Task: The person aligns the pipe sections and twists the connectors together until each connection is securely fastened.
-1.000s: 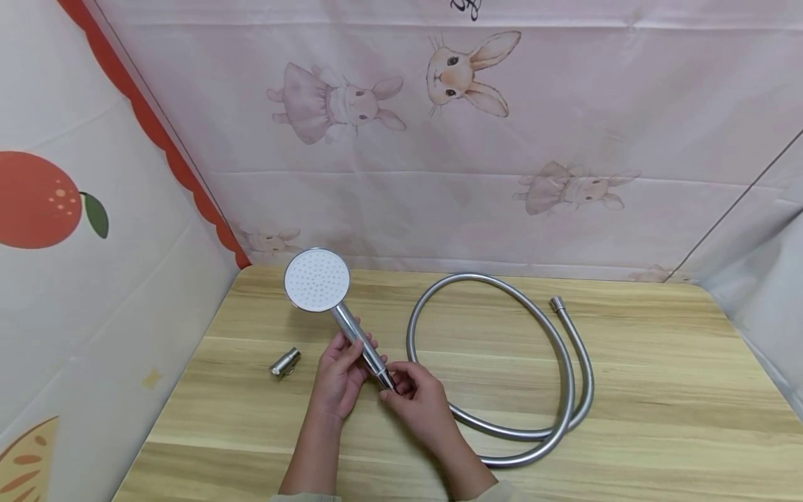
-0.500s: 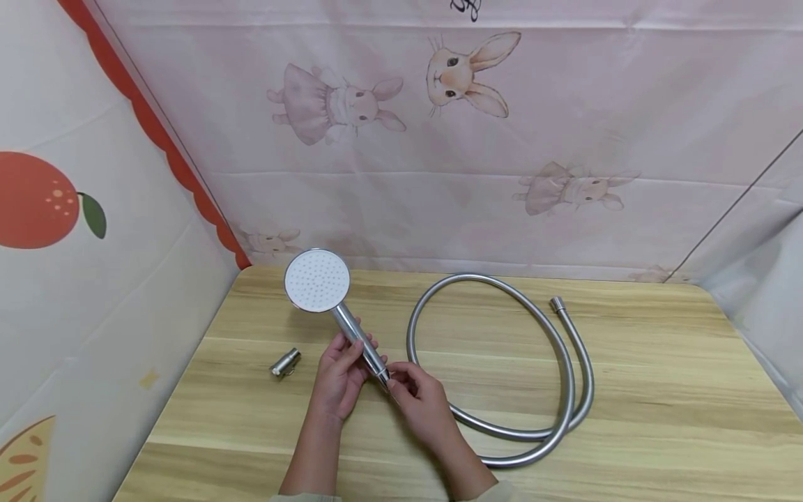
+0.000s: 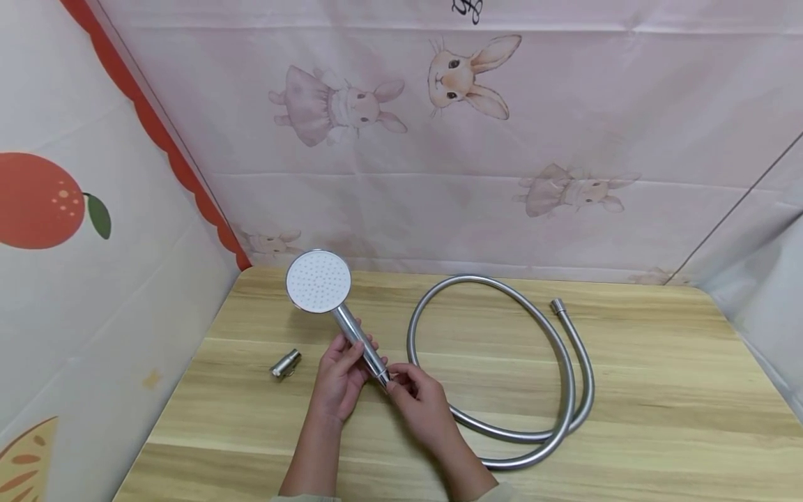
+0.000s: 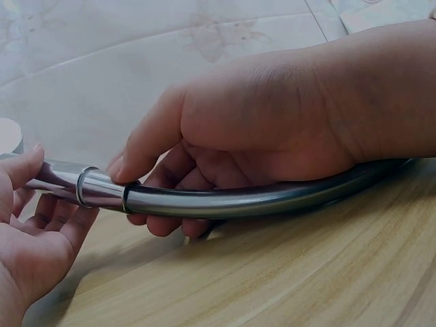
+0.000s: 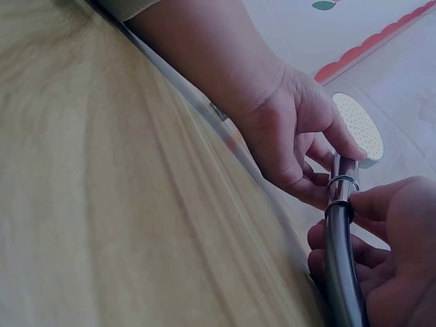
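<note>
A chrome handheld shower head (image 3: 318, 281) with a white dotted face is held up at a slant over the table. My left hand (image 3: 341, 376) grips its handle (image 3: 357, 336), thumb across the front. At the handle's lower end, the hose's metal connector (image 4: 102, 189) meets it. My right hand (image 3: 422, 401) pinches that connector between thumb and fingers, as the right wrist view also shows. From there the grey hose (image 4: 238, 202) runs under my right palm. Whether the connector is fully seated cannot be seen.
The hose (image 3: 567, 376) lies in a wide loop on the wooden table (image 3: 659, 390), its free end fitting (image 3: 557, 305) at the back right. A small metal bracket-like piece (image 3: 286, 363) lies left of my hands. A printed rabbit curtain (image 3: 389, 209) stands behind the table.
My right thumb and fingers have shifted slightly up and in on the connector. The left hand and shower head stay nearly where they were.
</note>
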Tool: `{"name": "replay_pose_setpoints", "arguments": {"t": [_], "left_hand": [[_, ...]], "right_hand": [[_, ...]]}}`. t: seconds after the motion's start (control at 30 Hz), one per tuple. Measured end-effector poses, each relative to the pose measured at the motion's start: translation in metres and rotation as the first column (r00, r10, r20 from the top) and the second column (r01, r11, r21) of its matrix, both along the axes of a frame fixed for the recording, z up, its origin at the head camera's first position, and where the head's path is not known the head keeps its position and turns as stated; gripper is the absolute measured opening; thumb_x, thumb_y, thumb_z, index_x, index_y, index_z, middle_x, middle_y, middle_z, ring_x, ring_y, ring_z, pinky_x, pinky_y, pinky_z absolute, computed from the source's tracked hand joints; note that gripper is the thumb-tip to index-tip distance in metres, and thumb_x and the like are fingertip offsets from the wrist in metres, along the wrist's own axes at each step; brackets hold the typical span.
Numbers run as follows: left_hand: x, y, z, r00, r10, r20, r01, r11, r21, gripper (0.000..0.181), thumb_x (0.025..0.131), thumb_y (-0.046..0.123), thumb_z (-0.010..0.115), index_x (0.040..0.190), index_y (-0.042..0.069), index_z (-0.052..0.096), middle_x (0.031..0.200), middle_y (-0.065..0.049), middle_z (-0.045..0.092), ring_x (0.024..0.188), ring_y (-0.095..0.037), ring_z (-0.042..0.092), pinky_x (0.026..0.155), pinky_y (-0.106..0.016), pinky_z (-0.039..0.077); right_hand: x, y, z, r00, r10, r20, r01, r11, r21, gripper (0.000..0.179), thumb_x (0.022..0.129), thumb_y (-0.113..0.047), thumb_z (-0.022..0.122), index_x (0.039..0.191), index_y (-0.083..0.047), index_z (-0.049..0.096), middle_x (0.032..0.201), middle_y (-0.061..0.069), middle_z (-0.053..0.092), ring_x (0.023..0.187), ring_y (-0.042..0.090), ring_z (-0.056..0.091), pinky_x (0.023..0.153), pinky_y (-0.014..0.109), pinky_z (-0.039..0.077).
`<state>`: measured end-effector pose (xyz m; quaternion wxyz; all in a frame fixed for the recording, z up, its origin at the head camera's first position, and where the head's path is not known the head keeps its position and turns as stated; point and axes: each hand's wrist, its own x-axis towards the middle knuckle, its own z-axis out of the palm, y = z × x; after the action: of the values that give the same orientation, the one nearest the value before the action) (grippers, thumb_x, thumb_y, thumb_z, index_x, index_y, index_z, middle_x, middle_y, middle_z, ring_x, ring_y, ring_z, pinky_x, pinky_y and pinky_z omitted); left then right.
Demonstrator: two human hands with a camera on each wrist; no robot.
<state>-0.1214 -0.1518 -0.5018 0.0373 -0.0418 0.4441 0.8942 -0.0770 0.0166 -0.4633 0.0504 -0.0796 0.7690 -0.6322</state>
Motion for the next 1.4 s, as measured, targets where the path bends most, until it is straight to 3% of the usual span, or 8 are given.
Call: {"name": "replay_pose_setpoints", "arguments": {"t": [0.17, 0.47, 0.77, 1.03, 1.4], "left_hand": [[0.000, 0.000, 0.000, 1.000, -0.003, -0.007, 0.003, 1.000, -0.004, 0.059, 0.101, 0.008, 0.052, 0.154, 0.004, 0.024, 0.108, 0.000, 0.056, 0.099, -0.012, 0.062, 0.093, -0.041, 0.056], [0.000, 0.001, 0.001, 1.000, -0.007, -0.019, 0.007, 1.000, -0.007, 0.058, 0.101, 0.009, 0.052, 0.153, 0.004, 0.026, 0.109, 0.000, 0.056, 0.100, -0.012, 0.062, 0.094, -0.042, 0.056], [0.001, 0.002, 0.003, 1.000, 0.005, -0.004, -0.005, 1.000, -0.002, 0.054, 0.100, 0.009, 0.053, 0.150, 0.007, 0.032, 0.108, -0.001, 0.057, 0.099, -0.013, 0.062, 0.093, -0.043, 0.056], [0.001, 0.001, 0.003, 1.000, 0.007, 0.004, -0.007, 1.000, -0.005, 0.054, 0.101, 0.008, 0.052, 0.151, 0.007, 0.031, 0.107, -0.001, 0.056, 0.099, -0.012, 0.063, 0.093, -0.042, 0.056], [0.001, 0.001, 0.002, 1.000, -0.002, -0.007, 0.002, 1.000, -0.006, 0.055, 0.101, 0.008, 0.051, 0.152, 0.006, 0.029, 0.108, -0.001, 0.057, 0.100, -0.012, 0.063, 0.094, -0.042, 0.056]], "right_hand": [[0.000, 0.001, 0.001, 1.000, 0.003, 0.002, -0.003, 1.000, 0.003, 0.020, 0.093, -0.005, 0.064, 0.113, -0.003, 0.068, 0.090, 0.012, 0.068, 0.072, 0.008, 0.057, 0.065, 0.019, 0.049], [-0.003, -0.001, -0.004, 1.000, -0.001, 0.002, 0.001, 1.000, -0.014, 0.035, 0.078, 0.002, 0.076, 0.111, -0.002, 0.067, 0.094, 0.015, 0.065, 0.077, 0.015, 0.058, 0.066, 0.019, 0.053], [-0.002, 0.000, -0.003, 1.000, -0.004, -0.019, 0.004, 1.000, -0.006, 0.024, 0.087, -0.002, 0.069, 0.111, -0.001, 0.068, 0.090, 0.012, 0.065, 0.075, 0.012, 0.057, 0.066, 0.020, 0.050], [-0.011, 0.000, -0.036, 0.999, -0.010, 0.033, 0.010, 1.000, 0.014, 0.020, 0.094, -0.014, 0.065, 0.114, -0.015, 0.069, 0.092, 0.004, 0.068, 0.074, 0.008, 0.058, 0.066, 0.019, 0.049], [-0.011, -0.001, -0.041, 1.000, -0.002, -0.024, 0.002, 1.000, -0.013, 0.035, 0.079, -0.008, 0.080, 0.111, -0.012, 0.069, 0.090, 0.006, 0.066, 0.074, 0.012, 0.059, 0.064, 0.021, 0.054]]}}
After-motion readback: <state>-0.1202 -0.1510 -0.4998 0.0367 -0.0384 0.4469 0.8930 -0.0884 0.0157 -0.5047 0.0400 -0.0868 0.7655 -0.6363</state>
